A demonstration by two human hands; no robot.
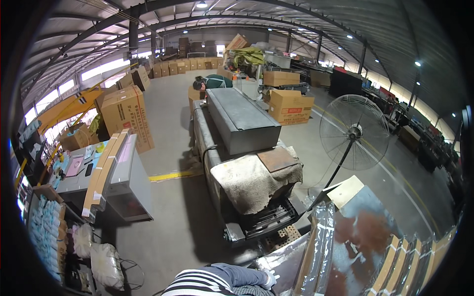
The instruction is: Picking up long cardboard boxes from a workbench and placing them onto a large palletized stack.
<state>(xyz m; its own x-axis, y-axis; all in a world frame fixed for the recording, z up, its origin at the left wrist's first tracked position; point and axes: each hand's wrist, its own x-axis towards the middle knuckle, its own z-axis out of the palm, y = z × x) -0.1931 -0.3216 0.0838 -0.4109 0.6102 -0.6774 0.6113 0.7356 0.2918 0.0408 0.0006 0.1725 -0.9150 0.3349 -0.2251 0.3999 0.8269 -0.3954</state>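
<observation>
My left hand (269,279), in a white glove, shows at the lower edge, reaching across from a striped sleeve with a grey-blue cover. Its fingers look stretched out, beside the near left edge of a shiny metal sheet (286,259). I cannot tell whether it touches the sheet. On the stacked sheets lies a long plastic-wrapped bundle (316,249). A rust-stained sheet (365,237) is to its right, with several cardboard-edged wrapped strips (412,266) beyond. My right hand is out of view.
Ahead stands a machine with a grey metal housing (244,121), a beige cloth (242,180) and a roller bed (266,222). A pedestal fan (354,130) is to the right. At left are a grey cabinet (131,187) and cartons (129,116). A person (217,81) bends behind the machine.
</observation>
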